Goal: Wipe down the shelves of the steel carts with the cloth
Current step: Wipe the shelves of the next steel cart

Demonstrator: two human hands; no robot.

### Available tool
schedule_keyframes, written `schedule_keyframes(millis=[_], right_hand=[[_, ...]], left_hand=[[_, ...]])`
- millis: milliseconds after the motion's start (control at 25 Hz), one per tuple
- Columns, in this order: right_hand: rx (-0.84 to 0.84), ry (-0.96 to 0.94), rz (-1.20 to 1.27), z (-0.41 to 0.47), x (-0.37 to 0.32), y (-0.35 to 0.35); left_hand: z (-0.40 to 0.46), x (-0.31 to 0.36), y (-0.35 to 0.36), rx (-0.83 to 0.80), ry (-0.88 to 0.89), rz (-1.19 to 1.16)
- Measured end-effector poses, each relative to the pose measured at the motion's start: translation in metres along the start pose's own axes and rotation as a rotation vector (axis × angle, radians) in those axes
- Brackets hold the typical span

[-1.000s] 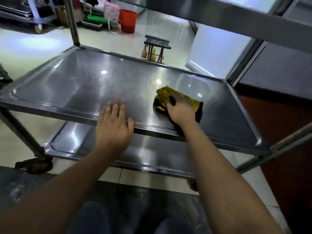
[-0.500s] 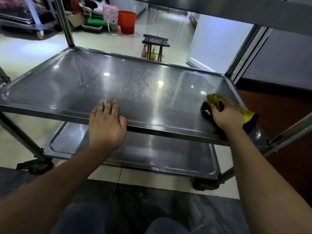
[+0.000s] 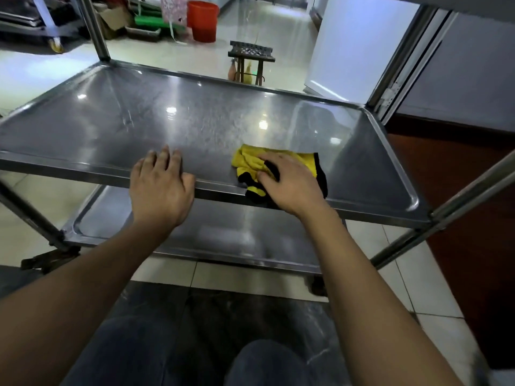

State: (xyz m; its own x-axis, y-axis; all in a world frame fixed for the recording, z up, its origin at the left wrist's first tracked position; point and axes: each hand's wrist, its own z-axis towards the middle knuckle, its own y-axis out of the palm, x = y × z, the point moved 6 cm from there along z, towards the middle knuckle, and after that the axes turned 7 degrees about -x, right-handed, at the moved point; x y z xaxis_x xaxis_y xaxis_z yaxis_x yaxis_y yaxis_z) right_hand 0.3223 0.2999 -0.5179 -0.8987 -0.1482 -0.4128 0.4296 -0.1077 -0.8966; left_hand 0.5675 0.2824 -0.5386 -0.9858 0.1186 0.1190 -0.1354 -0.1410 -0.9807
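A steel cart fills the view, with a wide middle shelf [image 3: 195, 118] and a lower shelf [image 3: 237, 238] beneath it. A crumpled yellow and black cloth [image 3: 250, 162] lies near the front rim of the middle shelf, right of centre. My right hand [image 3: 289, 185] presses down on the cloth with its fingers spread over it. My left hand [image 3: 160, 188] rests on the front rim of the same shelf, fingers straight and reaching onto the steel surface.
Upright cart posts stand at the far left [image 3: 93, 26], far right [image 3: 401, 54] and near right [image 3: 471, 196]. Beyond the cart are a small dark stool [image 3: 250, 55], an orange bucket [image 3: 202, 20] and a white appliance [image 3: 359, 43]. My knees are below.
My right hand has swept the cloth from the shelf's right end back leftward toward the middle of the front rim. My left hand has stayed on the rim.
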Motion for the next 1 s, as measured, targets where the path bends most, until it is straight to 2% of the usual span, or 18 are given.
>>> schedule_keyframes(millis=[200,320,440,640,760,920,1000], right_hand=[[0.351,0.151,-0.231,-0.070,0.036,-0.031],[0.452,0.183,-0.293,-0.098,0.052,-0.040],[0.474,0.144,-0.258,-0.108,0.054,-0.042],[0.671,-0.051,-0.225,-0.164,0.053,-0.018],[0.617,-0.042,-0.135,-0.196,0.069,0.033],[0.483,0.280,0.157,-0.203,0.123,0.101],[0.465,0.331,0.164,-0.195,0.147,0.111]], left_hand=[[-0.004,0.004,-0.007,0.014,0.017,-0.013],[-0.006,0.004,-0.009,0.036,0.024,-0.012],[-0.008,0.004,-0.008,0.070,0.042,-0.025],[-0.008,0.004,-0.004,0.097,0.032,-0.031],[-0.012,0.000,-0.001,0.192,0.073,-0.082],[-0.040,0.003,0.015,0.339,0.145,-0.138],[-0.066,0.011,0.034,0.322,0.198,-0.180]])
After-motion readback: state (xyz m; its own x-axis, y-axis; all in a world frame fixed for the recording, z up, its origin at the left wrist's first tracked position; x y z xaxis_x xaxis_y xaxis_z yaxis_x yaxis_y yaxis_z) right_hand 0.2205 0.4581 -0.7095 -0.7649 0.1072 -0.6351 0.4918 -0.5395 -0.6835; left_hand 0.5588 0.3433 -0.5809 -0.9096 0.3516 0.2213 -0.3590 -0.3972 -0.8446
